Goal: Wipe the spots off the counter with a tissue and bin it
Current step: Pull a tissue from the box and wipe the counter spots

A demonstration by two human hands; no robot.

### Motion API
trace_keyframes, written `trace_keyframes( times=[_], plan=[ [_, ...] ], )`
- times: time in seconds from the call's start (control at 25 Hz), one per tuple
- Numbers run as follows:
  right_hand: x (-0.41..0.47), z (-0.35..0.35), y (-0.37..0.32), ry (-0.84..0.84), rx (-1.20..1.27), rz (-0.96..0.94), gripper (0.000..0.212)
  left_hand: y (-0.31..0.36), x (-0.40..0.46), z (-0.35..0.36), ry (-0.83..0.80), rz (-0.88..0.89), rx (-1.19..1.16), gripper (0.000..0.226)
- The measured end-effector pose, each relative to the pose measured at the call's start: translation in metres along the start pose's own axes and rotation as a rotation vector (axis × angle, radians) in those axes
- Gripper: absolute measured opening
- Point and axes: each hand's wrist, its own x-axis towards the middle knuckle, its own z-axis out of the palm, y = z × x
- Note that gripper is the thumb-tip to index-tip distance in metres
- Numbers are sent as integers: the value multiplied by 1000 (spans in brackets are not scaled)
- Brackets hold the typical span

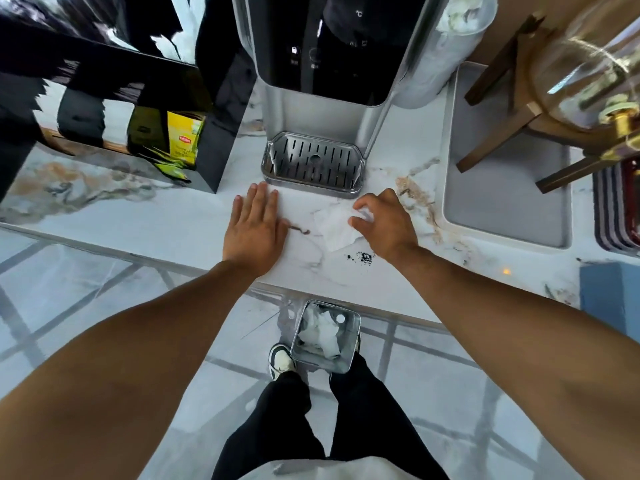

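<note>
A white tissue lies on the marble counter in front of the water dispenser. My right hand presses on the tissue's right part, fingers curled over it. Dark crumb-like spots sit on the counter just below the tissue, near the front edge. A brown streak marks the counter between my hands. My left hand rests flat on the counter with fingers spread, left of the tissue. A small metal bin with crumpled tissues inside stands on the floor below the counter edge, by my feet.
A silver water dispenser with its drip tray stands directly behind my hands. A black box with yellow tea packets is at the left. A grey tray holding a wooden stand and glass jar is at the right.
</note>
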Motion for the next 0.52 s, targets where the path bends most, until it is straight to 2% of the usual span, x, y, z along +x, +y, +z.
trace_keyframes(
  times=[0.2, 0.32, 0.52],
  plan=[
    [9, 2, 4, 90, 121, 86, 11, 6, 4, 14, 5, -7, 1, 74],
    [11, 3, 3, 124, 168, 145, 15, 14, 4, 17, 8, -14, 8, 81],
    [4, 8, 3, 188, 211, 107, 23, 27, 5, 22, 19, -56, 29, 82]
  ],
)
